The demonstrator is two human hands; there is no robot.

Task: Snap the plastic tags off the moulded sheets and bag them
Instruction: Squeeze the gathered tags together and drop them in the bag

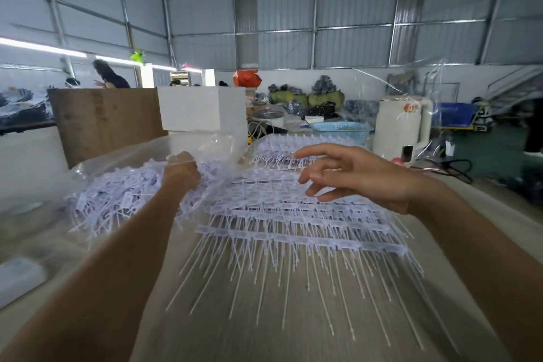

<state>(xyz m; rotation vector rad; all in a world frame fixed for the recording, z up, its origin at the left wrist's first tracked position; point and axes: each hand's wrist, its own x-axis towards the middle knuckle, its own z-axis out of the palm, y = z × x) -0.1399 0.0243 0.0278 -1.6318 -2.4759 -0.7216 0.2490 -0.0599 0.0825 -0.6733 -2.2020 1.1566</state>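
Room: corrugated metal walls and roof with steel framing; a person [110, 77] stands far back at the left, behind a brown board [108, 123]
Surface: pale wood-grain table [264, 317]; a white foam block [202, 109] sits at its far edge, just right of the board
Moulded sheets: several white sheets [296, 214] lie overlapped in the middle of the table, each a strip of small tags with long thin tails pointing toward the camera; another stack of sheets [282, 145] lies beyond them, near a light blue basket [340, 130]
Bag: clear plastic bag [123, 164] lies open on the left of the table; loose tags [117, 200] are heaped inside it
Left hand: left hand [180, 167] reaches into the mouth of the bag, fingers curled over the heap; whether it grips tags or the film, cannot tell
Right hand: right hand [355, 176] hovers above the near sheets, fingers spread and loosely bent, holding nothing
Right side: white jug-like appliance [402, 123] stands beyond the sheets; a black cable [452, 167] trails beside it
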